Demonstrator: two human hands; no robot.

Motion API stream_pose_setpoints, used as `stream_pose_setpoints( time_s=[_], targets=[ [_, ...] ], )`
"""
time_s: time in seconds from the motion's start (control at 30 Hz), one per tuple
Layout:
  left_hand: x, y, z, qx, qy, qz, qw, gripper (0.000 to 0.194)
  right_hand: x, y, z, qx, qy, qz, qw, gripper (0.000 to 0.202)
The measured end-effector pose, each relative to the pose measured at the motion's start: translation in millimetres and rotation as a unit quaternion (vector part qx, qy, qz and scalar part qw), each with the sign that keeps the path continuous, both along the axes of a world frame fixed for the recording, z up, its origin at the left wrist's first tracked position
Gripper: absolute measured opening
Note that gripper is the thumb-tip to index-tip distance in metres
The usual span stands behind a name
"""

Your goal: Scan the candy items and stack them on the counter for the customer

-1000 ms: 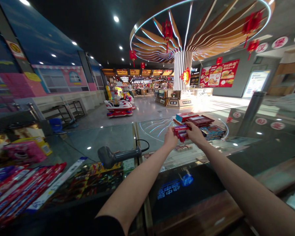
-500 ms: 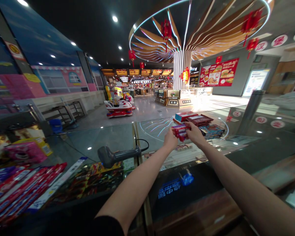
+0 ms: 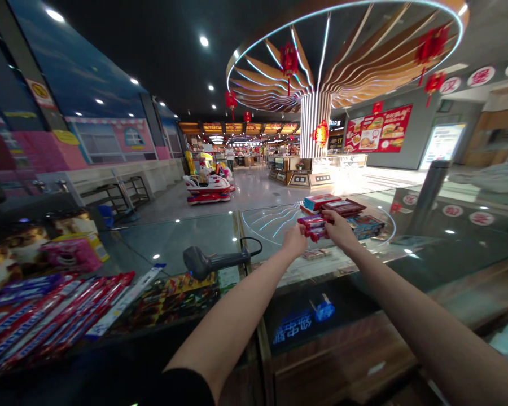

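Both arms reach out over a glass counter (image 3: 279,248). Between my hands is a small stack of red and purple candy packs (image 3: 312,226). My left hand (image 3: 295,239) grips its left end, and my right hand (image 3: 339,230) closes on its right end. Just behind the packs lie a blue and red box (image 3: 319,201) and a dark red box of packets (image 3: 342,207). A blue patterned box (image 3: 368,225) sits to the right of my right hand. The print on the held packs is too small to read.
A handheld barcode scanner (image 3: 214,261) with a cable lies on the glass to the left. Rows of red Mentos rolls (image 3: 55,316) and a pink pack (image 3: 71,254) stand at the left. A grey post (image 3: 432,186) rises at the right. Beyond the counter stands a kiddie ride (image 3: 209,186).
The view has shifted slightly, so the counter items at left appear further right. Both hands stay on the candy packs in nearly the same place.
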State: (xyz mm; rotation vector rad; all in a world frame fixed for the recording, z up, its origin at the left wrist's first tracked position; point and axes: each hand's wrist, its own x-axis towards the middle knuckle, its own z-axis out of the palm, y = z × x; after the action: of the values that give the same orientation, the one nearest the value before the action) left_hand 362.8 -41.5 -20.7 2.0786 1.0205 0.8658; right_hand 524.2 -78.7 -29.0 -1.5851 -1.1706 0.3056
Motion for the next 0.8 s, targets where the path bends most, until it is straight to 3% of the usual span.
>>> stream_pose_setpoints(
  time_s=[0.37, 0.8],
  targets=[
    [-48, -17, 20.8, 0.056, 0.048, 0.007, 0.997, 0.036, -45, -22, 0.2, -0.026, 0.019, 0.026, 0.999, 0.051],
    [-130, -19, 54.5, 0.097, 0.038, 0.05, 0.993, 0.026, -119, -4, 7.9, -0.035, -0.012, 0.093, 0.995, 0.045]
  ],
)
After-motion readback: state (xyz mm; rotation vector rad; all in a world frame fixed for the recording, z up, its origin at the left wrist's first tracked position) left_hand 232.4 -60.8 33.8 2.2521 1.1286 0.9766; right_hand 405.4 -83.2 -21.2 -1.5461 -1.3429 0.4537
